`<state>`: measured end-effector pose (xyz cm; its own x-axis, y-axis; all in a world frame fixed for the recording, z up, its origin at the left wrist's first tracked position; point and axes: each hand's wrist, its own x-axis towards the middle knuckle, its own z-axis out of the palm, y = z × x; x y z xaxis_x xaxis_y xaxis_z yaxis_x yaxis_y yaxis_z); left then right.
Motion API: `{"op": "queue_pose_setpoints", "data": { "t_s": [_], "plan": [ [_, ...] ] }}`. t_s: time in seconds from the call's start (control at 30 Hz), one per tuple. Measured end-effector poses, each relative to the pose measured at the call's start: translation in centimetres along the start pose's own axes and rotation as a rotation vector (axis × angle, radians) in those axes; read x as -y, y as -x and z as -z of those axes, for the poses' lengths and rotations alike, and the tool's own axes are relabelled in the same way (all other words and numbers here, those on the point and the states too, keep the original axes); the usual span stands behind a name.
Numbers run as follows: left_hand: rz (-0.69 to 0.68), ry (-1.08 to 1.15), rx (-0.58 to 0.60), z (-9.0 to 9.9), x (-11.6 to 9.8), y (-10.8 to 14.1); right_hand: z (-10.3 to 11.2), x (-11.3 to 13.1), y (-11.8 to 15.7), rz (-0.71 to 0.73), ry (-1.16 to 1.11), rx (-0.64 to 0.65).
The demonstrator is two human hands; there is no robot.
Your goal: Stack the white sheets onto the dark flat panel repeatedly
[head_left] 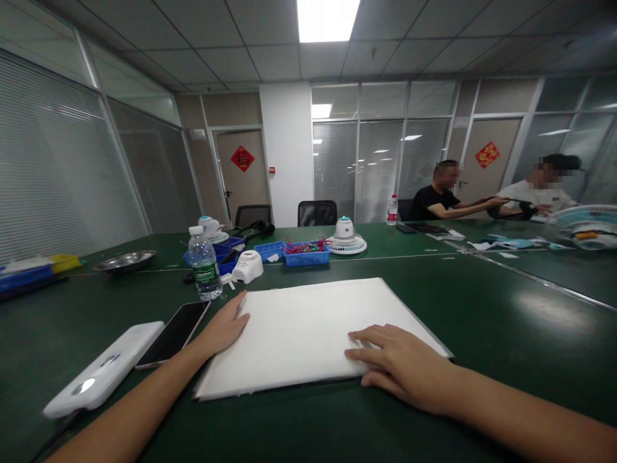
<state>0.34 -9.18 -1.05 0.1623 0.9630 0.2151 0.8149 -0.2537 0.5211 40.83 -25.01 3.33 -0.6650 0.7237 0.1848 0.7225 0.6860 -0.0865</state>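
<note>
Hands (224, 326) (407, 368) open, resting on wht sheet (294, 331), gripping nil; phone (176, 332), btl (206, 275) & wht device (108, 366) nr L arm.

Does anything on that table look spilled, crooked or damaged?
Nothing looks spilled or damaged around the white paper. Slightly untidy: a red stringy tangle rises above the blue bin, and loose teal pieces lie scattered farther right.

The paper (299, 334) lies on the table (530, 328), right of a phone (174, 333), before a tray (307, 259).
</note>
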Motion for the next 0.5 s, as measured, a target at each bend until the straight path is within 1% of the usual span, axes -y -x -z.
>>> {"op": "queue_pose_setpoints", "data": {
  "t_s": [0.13,0.23,0.37,0.5],
  "plan": [
    [0.024,0.021,0.042,0.0,-0.7,0.4,-0.2,-0.2,0.0,-0.014,-0.063,-0.005],
    [0.037,0.048,0.085,-0.4,-1.2,0.7,-0.3,-0.4,-0.2,-0.035,-0.090,0.022],
    [0.045,0.021,0.111,-0.8,-1.6,0.9,-0.4,-0.2,-0.6,-0.082,-0.105,0.044],
    [0.018,-0.057,0.133,-1.0,-1.4,0.9,-0.6,-0.2,-0.7,-0.071,-0.098,-0.001]
  ]
}}
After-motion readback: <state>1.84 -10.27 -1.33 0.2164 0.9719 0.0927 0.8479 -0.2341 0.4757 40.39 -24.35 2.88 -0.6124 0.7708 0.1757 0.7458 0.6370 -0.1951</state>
